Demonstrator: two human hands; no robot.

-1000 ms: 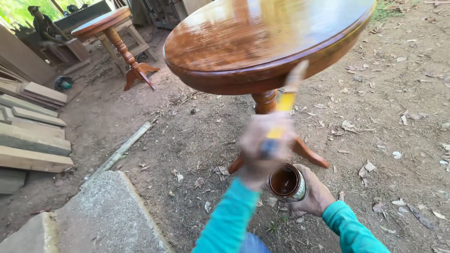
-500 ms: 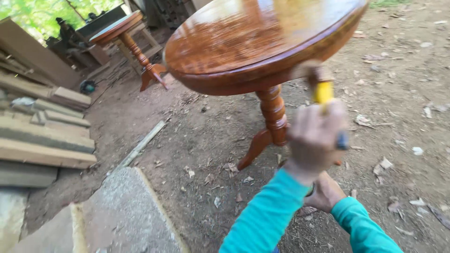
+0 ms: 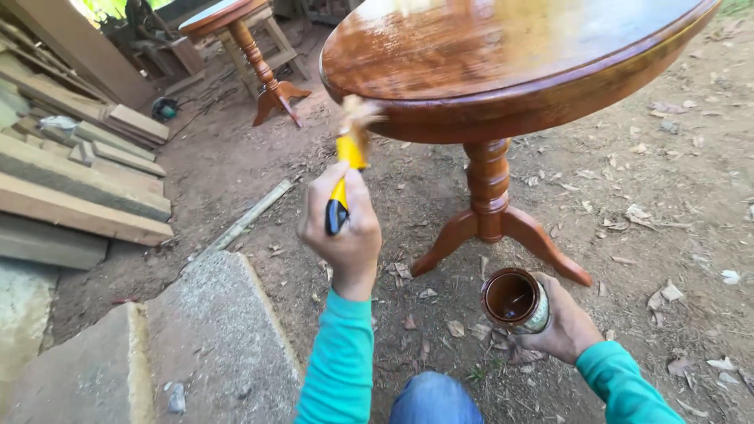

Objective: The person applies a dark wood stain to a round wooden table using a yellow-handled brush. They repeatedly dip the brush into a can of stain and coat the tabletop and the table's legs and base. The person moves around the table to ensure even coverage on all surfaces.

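Left hand: the left hand [image 3: 343,232] is seen raised in front of the table, fingers clamped in a fist around the handle of a paintbrush [image 3: 345,169].
Paintbrush: a yellow and black handle is held upright; the bristles are blurred and lie at the rim of the round table [image 3: 503,59], on its near left edge. Actual contact of bristles and wood cannot be told through the blur.
Right hand: the right hand [image 3: 561,326] is kept low, near the ground, closed around the side of a small can [image 3: 514,300].
Can: it is held open end up and tilted toward the camera; a dark brown liquid is seen inside. It sits just in front of the table's feet.
Hands: they are held well apart, the left high, the right low.
Sleeves: both forearms are covered in teal sleeves; a patch of blue denim is seen at the bottom edge.
Round table: a glossy red-brown top is carried on a turned column with spread feet, standing on bare dirt scattered with dry leaves.
Second table: a second table [image 3: 236,23] of like shape stands farther back on the left.
Planks: planks [image 3: 78,180] are stacked at far left.
Concrete slab: a concrete slab [image 3: 212,338] lies at lower left.
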